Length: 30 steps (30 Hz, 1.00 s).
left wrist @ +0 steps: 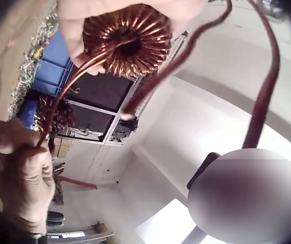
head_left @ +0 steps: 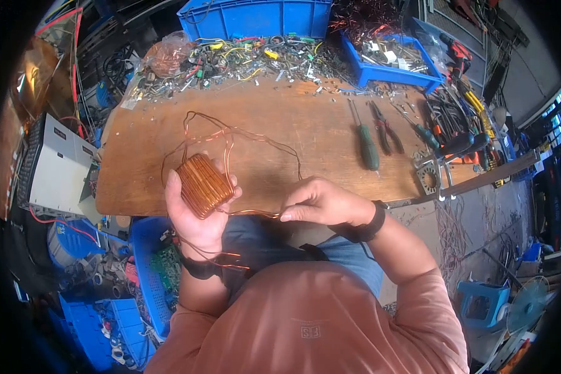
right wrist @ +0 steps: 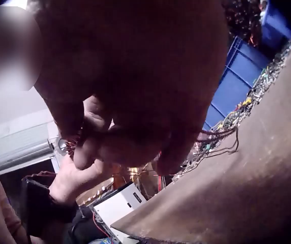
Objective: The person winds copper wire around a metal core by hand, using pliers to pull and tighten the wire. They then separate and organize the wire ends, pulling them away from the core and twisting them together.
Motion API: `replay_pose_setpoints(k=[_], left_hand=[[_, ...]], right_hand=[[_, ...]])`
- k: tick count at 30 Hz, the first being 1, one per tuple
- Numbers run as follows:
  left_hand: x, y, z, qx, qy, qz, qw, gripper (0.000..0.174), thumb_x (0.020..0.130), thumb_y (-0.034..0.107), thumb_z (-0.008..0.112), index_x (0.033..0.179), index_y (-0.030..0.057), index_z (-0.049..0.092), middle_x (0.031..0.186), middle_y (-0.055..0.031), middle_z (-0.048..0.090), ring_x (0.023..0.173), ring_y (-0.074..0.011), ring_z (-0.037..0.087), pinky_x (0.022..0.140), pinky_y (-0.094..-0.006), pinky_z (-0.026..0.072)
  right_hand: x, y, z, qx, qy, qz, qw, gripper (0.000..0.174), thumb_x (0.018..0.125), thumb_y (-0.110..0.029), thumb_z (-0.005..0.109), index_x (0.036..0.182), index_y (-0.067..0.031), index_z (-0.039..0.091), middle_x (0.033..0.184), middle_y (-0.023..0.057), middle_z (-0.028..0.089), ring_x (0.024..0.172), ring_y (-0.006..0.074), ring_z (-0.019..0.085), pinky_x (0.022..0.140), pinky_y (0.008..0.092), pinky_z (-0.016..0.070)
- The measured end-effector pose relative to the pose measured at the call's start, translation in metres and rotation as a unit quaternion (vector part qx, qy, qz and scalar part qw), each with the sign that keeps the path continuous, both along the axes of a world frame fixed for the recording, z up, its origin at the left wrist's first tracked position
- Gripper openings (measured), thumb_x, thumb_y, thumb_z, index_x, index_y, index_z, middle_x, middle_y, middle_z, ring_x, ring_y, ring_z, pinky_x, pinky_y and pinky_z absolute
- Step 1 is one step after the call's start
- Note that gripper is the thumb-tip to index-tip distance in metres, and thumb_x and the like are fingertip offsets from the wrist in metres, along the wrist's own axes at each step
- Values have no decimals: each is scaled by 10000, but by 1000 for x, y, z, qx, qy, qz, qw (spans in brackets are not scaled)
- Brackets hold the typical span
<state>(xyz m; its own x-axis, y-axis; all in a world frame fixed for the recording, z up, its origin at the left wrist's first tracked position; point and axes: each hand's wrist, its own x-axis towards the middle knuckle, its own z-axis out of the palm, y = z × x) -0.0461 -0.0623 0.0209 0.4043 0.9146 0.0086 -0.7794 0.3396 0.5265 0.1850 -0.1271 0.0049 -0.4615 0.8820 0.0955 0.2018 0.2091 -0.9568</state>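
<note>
A copper-wound toroidal coil [head_left: 203,186] sits in my left hand [head_left: 199,227], gripped between the thumb and the fingers. In the left wrist view the coil [left wrist: 127,40] shows its ring of windings, with wires coming out through its centre hole. My right hand [head_left: 321,201] pinches the copper wire leads [head_left: 249,213] a short way to the right of the coil. Other long leads [head_left: 255,135] loop up over the table and bend back toward the right hand. Bare wire ends [head_left: 234,267] hang beside the left wrist. The right wrist view shows the right hand [right wrist: 135,122] dark and close.
On the wooden table [head_left: 262,112] lie a green screwdriver [head_left: 368,146] and pliers [head_left: 386,128]. Scrap pieces [head_left: 255,59] heap along the back, below a blue bin [head_left: 255,19]. A blue tray [head_left: 380,78] stands back right. A metal bracket [head_left: 431,177] sits at the right edge.
</note>
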Motion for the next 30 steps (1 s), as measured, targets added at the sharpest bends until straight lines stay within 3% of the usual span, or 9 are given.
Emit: replay_pose_setpoints(k=[3, 6, 9, 10, 14, 17, 25, 26, 30], left_hand=[[2, 2, -8, 25, -20, 31, 999, 523, 926, 489, 492, 1183, 38, 549, 992, -153, 631, 845, -331, 623, 668, -424, 515], [2, 2, -11, 57, -20, 63, 996, 481, 934, 456, 498, 1170, 41, 554, 1004, -143, 632, 872, -337, 632, 718, -450, 527], [8, -1, -11, 69, -3, 104, 992, 456, 935, 437, 506, 1162, 45, 558, 1005, -135, 633, 889, -334, 629, 739, -454, 525], [11, -3, -12, 70, 3, 121, 990, 451, 933, 433, 512, 1160, 46, 559, 1006, -132, 633, 895, -333, 627, 748, -457, 526], [17, -8, -12, 18, 51, 152, 987, 424, 928, 402, 532, 1156, 45, 561, 1030, -123, 627, 932, -309, 620, 814, -472, 522], [24, -10, -12, 21, 77, 173, 982, 454, 946, 438, 470, 1155, 41, 543, 1018, -127, 614, 879, -298, 623, 754, -431, 536], [20, -13, -30, 47, 34, 61, 996, 469, 950, 425, 465, 1238, 58, 511, 1066, -135, 599, 932, -294, 612, 839, -477, 517], [19, -16, -21, -8, 11, 25, 1000, 463, 938, 441, 484, 1207, 68, 535, 1053, -135, 606, 925, -275, 606, 791, -459, 514], [17, -10, 0, -69, 32, 87, 993, 459, 910, 489, 513, 1111, 84, 587, 987, -115, 624, 854, -247, 594, 688, -387, 475]], right_hand=[[-9, -4, 0, 27, 16, -92, 995, 263, 862, -304, 687, 846, -42, 689, 728, 155, 635, 659, 276, 615, 632, 344, 475], [-22, -3, -3, 88, -24, -148, 985, 213, 861, -262, 685, 808, -55, 684, 690, 150, 620, 617, 306, 597, 589, 364, 467], [-37, 1, -5, 199, -73, -163, 964, 170, 871, -170, 685, 822, -8, 672, 672, 90, 606, 612, 200, 575, 582, 332, 446], [-46, 2, 4, 206, -50, -188, 959, 207, 861, -224, 665, 750, -49, 659, 677, 174, 589, 609, 363, 567, 555, 401, 448], [-77, 6, -9, 96, 54, -169, 979, 197, 871, -226, 658, 807, -40, 677, 715, 182, 611, 629, 349, 595, 580, 386, 464], [-76, 11, -10, 80, 52, -164, 982, 168, 870, -205, 659, 859, -42, 695, 754, 174, 644, 665, 318, 634, 617, 365, 488], [-57, 10, -4, 79, 54, -95, 991, 153, 856, -148, 674, 936, -20, 698, 828, 164, 681, 749, 280, 676, 689, 352, 513], [-59, 9, -13, 84, 77, -95, 989, 181, 856, -174, 681, 928, -8, 691, 816, 179, 671, 743, 306, 666, 679, 364, 511], [-42, 2, -16, 86, -45, -102, 990, 260, 842, -256, 703, 904, -5, 680, 803, 217, 645, 705, 355, 634, 650, 399, 507]])
